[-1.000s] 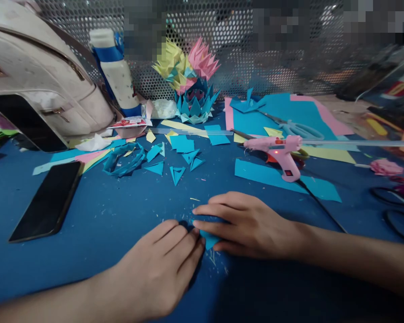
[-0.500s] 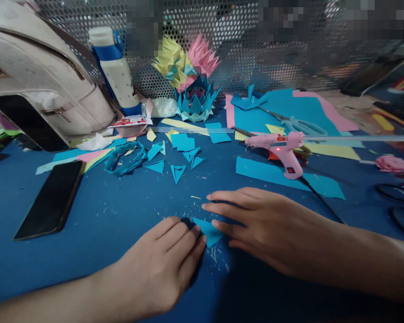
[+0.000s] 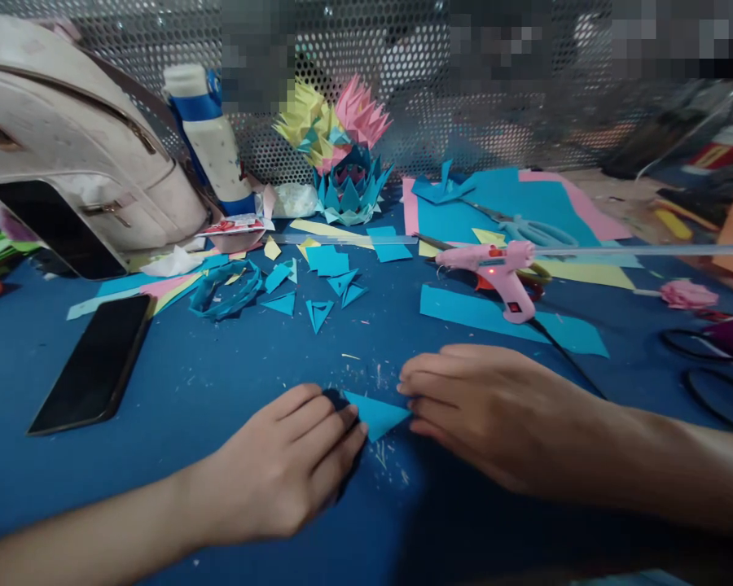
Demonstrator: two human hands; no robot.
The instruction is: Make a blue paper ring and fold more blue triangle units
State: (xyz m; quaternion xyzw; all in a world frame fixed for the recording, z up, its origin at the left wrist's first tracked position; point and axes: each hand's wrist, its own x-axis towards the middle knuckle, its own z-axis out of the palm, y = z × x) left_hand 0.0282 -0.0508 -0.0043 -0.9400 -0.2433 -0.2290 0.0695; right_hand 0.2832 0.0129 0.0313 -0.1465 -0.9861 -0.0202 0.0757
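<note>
A small folded triangle of blue paper [image 3: 375, 417] lies near the front middle of the blue table, between both hands. My left hand [image 3: 293, 460] is closed on its left side, the fingers bent together and the thumb hidden. At the triangle's right tip my right hand [image 3: 473, 415] has its fingers curled in, pinching the corner; its thumb is out of sight. Beyond the hands lie several small folded blue paper pieces [image 3: 319, 315]. To the right rests a pink glue gun [image 3: 498, 273] with a lit red light and a clear glue stick in its rear.
A black phone [image 3: 94, 362] lies at left, and another phone [image 3: 58, 228] leans on a pale backpack [image 3: 164, 199]. Behind stand a bottle [image 3: 211, 146] and folded paper flowers [image 3: 351, 195]. Light-blue scissors [image 3: 537, 232] rest on paper sheets. The glue gun's cord [image 3: 568, 358] runs behind my right hand.
My right hand's fingers, which were stretched out over the paper, have drawn back to the right and curled in at its tip. The left hand keeps its hold.
</note>
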